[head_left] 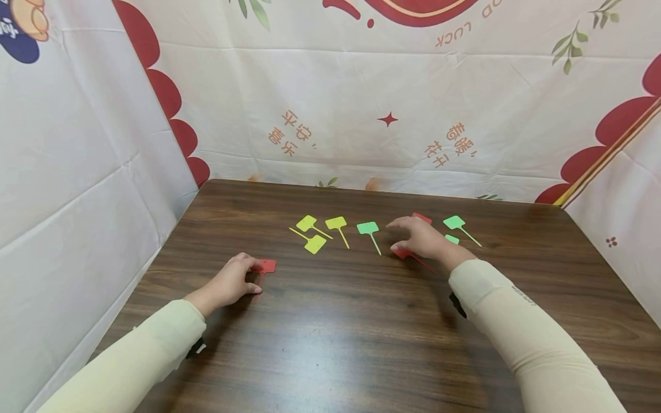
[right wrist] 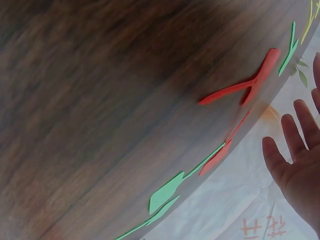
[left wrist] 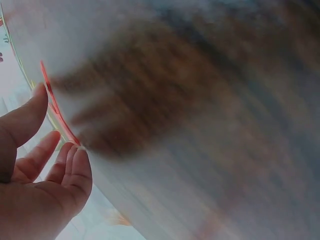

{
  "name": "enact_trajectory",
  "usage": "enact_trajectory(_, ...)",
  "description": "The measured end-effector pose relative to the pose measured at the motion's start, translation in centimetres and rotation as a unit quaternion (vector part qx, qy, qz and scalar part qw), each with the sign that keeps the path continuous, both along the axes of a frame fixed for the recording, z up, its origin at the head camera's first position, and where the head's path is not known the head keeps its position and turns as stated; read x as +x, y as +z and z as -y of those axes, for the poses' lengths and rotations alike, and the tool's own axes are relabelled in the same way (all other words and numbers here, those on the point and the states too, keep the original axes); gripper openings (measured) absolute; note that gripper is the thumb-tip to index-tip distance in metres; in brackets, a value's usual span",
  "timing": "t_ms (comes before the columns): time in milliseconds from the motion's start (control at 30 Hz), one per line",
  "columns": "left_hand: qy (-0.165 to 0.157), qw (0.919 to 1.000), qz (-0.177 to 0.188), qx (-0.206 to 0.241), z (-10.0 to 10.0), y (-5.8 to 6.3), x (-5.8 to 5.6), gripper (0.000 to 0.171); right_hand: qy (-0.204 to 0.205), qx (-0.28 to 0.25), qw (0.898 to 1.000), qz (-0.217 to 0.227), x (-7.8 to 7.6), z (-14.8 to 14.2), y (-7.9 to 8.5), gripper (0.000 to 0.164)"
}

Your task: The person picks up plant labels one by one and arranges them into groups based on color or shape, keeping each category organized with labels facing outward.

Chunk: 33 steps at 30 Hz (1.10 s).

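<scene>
On the left, a red plant label with a thin stem lies on the table. My left hand rests over its left side, fingertips at the flat head and thumb by the stem. In the left wrist view the thumb and fingers stand apart along the red label. My right hand hovers with spread fingers over two red labels, one nearer and one farther, partly hiding both. In the right wrist view the nearer red label lies apart from the fingers.
Two green labels lie right of my right hand, the nearer partly covered. Another green label lies to its left, beside several yellow labels. A printed cloth hangs behind the brown table.
</scene>
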<state>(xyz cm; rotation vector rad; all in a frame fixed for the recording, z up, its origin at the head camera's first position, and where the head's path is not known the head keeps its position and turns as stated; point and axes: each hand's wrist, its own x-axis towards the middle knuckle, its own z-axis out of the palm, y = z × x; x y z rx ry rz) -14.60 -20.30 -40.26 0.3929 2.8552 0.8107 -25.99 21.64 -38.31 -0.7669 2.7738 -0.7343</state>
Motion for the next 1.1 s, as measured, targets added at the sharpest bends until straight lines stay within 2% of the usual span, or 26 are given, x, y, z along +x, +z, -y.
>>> enact_trajectory(67,-0.006,0.9998,-0.017,-0.002,0.3,-0.6,-0.2,0.041,-0.001,0.000,1.000,0.004,0.0,-0.2,0.0,0.051)
enact_trajectory(233,-0.019,0.9993,-0.033,0.004,0.5,-0.9,-0.3,0.041,-0.005,0.008,1.000,0.002,-0.1,-0.7,0.0,0.051)
enact_trajectory(267,-0.027,0.9986,-0.045,0.003,0.9,-1.6,-0.5,0.042,-0.007,0.011,1.000,0.003,-0.1,-0.8,-0.1,0.051)
enact_trajectory(300,-0.028,0.9990,-0.034,0.005,0.7,-1.0,-0.3,0.042,-0.007,0.014,1.000,0.002,-0.1,-1.0,-0.1,0.051)
enact_trajectory(467,-0.029,0.9990,-0.033,0.000,0.6,-1.0,-0.3,0.041,-0.006,0.025,1.000,0.004,-0.3,-1.7,-0.5,0.050)
enact_trajectory(500,-0.022,0.9995,-0.022,-0.001,0.3,-0.3,0.0,0.040,-0.002,0.025,1.000,0.005,-0.3,-1.9,-0.5,0.050)
enact_trajectory(700,-0.020,0.9996,-0.013,-0.015,0.2,-0.2,-0.1,0.041,0.009,0.036,0.999,0.019,-0.5,-2.5,-0.7,0.049)
enact_trajectory(933,-0.020,0.9997,-0.010,-0.012,0.2,-0.2,-0.1,0.042,0.014,0.044,0.999,0.028,-0.4,-2.7,-0.7,0.047)
enact_trajectory(1100,-0.021,0.9997,-0.009,-0.008,0.2,-0.2,-0.1,0.041,0.022,0.065,0.997,0.017,-0.4,-2.6,-0.8,0.047)
